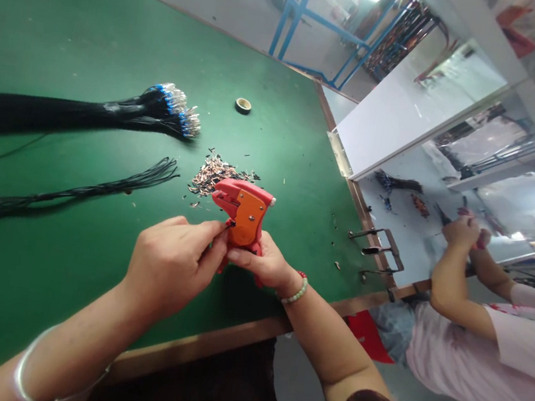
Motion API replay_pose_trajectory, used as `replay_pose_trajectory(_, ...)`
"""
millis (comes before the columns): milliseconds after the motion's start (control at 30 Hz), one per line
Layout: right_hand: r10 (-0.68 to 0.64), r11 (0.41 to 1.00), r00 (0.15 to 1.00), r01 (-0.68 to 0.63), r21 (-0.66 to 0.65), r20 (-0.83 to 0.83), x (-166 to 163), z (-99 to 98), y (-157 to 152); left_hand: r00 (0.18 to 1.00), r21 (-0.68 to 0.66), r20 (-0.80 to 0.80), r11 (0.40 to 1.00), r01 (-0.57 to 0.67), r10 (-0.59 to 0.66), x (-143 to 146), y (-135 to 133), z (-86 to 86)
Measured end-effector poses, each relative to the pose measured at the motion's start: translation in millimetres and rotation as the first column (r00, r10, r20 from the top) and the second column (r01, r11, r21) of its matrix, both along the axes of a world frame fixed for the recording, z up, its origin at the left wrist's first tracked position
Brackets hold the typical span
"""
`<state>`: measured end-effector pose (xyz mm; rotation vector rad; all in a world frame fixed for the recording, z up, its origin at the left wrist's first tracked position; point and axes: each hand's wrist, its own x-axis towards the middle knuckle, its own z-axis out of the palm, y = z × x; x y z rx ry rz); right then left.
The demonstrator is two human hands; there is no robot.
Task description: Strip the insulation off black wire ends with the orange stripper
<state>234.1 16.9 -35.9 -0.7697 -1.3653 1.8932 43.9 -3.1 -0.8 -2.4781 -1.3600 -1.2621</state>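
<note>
Left hand [170, 266] pinching a short black wire end [230, 224] between thumb and forefinger, tip at the mouth of a red-and-orange wire stripper [246, 214], depth of entry hidden by the fingers; right hand [258, 261] clenched around the stripper's grip, just above the green-topped workbench [84, 280], fingers [239, 256] curled under the body; squeeze of the handle impossible to tell from this angle. Step in hand judged as stripping one wire end, with the wire seated at the stripper's mouth; next move calling for the wire to sit steady and square in the mouth. Just beyond the stripper, a scattered heap of stripped insulation scraps [215, 176]; farther left, a thick bundle of black wires [59, 116] ending in blue-tipped terminals [175, 106]; below that, a looser hank of thin black wires [61, 196]; a small roll of tape [243, 106] beyond the bundle. Metal bracket [380, 251] fixed at the bench edge, near the stripper but well apart from it. Off to the right, a co-worker in a pale pink shirt [501, 349], hands [461, 233] working on something small and red, apart from the bench.
</note>
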Motion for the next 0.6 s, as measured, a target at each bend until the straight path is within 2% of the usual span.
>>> replay_pose_trajectory(267, -0.095, 0.995, 0.99, 0.093, 0.028, 0.104, -3.8, -1.1, -3.3, 1.0, 0.003, 0.0, 1.0, 0.002, -0.002, -0.6, 0.8, 0.0)
replay_pose_trajectory(600, -0.179, 0.979, 0.969, 0.158, 0.127, 0.17, -7.5, 1.5, -8.7, 1.0, -0.001, -0.024, 1.0, 0.003, -0.003, -1.8, 0.8, -3.8)
